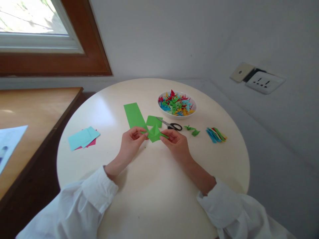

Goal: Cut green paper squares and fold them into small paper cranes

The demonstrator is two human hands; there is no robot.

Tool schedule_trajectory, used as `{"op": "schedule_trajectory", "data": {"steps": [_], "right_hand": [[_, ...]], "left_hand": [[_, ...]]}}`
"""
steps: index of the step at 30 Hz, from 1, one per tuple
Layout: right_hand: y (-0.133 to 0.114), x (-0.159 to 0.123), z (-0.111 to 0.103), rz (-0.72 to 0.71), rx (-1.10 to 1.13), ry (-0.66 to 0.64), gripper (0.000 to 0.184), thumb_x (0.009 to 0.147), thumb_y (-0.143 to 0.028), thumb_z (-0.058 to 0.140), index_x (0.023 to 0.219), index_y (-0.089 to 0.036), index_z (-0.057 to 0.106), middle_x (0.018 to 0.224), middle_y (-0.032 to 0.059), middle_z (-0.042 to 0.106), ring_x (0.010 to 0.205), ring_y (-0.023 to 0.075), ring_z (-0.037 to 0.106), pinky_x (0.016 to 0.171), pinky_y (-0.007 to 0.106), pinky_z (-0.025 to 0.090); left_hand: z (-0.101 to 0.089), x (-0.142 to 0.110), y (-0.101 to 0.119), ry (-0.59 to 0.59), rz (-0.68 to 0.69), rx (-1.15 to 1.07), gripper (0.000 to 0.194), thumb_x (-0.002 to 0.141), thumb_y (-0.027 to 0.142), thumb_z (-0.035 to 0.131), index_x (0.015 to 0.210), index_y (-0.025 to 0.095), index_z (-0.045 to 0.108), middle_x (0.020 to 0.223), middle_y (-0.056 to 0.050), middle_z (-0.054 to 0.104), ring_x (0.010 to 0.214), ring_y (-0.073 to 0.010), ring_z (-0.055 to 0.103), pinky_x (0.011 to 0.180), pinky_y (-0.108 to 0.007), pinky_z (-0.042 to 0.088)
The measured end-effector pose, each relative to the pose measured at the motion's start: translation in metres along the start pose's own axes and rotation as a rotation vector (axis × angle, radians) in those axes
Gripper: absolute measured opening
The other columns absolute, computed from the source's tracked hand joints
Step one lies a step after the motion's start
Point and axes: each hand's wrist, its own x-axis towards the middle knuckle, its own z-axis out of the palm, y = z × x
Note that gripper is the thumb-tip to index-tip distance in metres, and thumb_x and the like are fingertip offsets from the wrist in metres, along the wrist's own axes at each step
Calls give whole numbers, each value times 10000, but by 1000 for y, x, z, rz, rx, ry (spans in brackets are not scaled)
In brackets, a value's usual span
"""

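Between my hands is a small green origami crane [154, 133], its body partly spread with a raised point in the middle. My left hand [133, 140] is closed, thumb and fingers pinching the crane's left side. On the right side my right hand [176, 142] pinches it in the same way. Just beyond lie a long green paper strip [135, 116] and a small green paper square [151, 120]. Black-handled scissors [171, 125] rest with their blades over that square. Two small folded green pieces [193, 130] lie right of the scissors.
A white bowl [177, 116] full of colourful folded cranes stands at the back. Light blue and red paper sheets [83, 137] lie at left, a stack of coloured strips [215, 135] at right. The round white table [154, 192] is near a wooden desk [37, 109] and the wall.
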Motion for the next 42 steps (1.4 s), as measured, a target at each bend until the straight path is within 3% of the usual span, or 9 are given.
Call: {"op": "schedule_trajectory", "data": {"steps": [5,13,18,24,27,34,39,42], "right_hand": [[1,1,-1,-12,-16,15,223,563,-311,730,732,-194,641,732,12,664,640,140,604,618,301,521],[-2,0,1,24,46,52,286,545,-379,749,706,-187,613,691,-5,648,602,130,599,574,305,558],[-1,-2,1,11,5,43,271,576,-370,733,714,-184,592,671,-6,627,608,141,603,554,303,550],[1,-7,-2,-159,-185,18,173,685,-299,665,770,-207,547,777,7,629,781,167,645,782,326,509],[0,-10,-4,-220,-308,18,159,733,-284,625,836,-226,519,835,17,645,872,194,653,811,338,489],[-2,-13,-2,-332,-471,-42,181,785,-231,549,954,-228,484,931,38,662,817,187,681,741,314,521],[-3,-13,-4,-467,-610,-54,229,810,-197,534,1035,-240,527,980,41,672,827,168,673,829,328,491],[-3,-12,-5,-555,-674,-56,175,825,-191,521,980,-239,586,985,37,684,830,166,665,837,328,478]], "left_hand": [[0,1,-1,-7,-25,-34,226,571,245,746,726,133,626,611,-2,650,602,-138,614,673,-300,498],[2,-3,-6,-66,-159,-195,510,522,196,783,971,176,543,637,34,636,626,-114,613,671,-262,480],[4,-4,-6,-69,-52,-114,392,520,191,778,850,178,566,599,51,598,581,-96,583,606,-224,457],[3,-4,-5,-26,17,28,215,555,207,746,741,157,651,648,-9,656,617,-134,602,593,-244,466],[3,-4,-7,-13,35,82,184,583,215,727,747,158,664,718,-34,687,666,-159,627,611,-255,483],[0,-4,-14,-79,144,215,161,658,235,665,798,155,660,817,-58,699,788,-188,658,748,-296,513],[-2,-4,-16,-74,202,280,123,694,242,626,775,154,655,813,-56,699,800,-186,662,776,-300,516],[-1,-4,-15,-84,206,288,110,698,245,625,761,158,649,801,-52,699,797,-186,662,757,-289,520]]}}
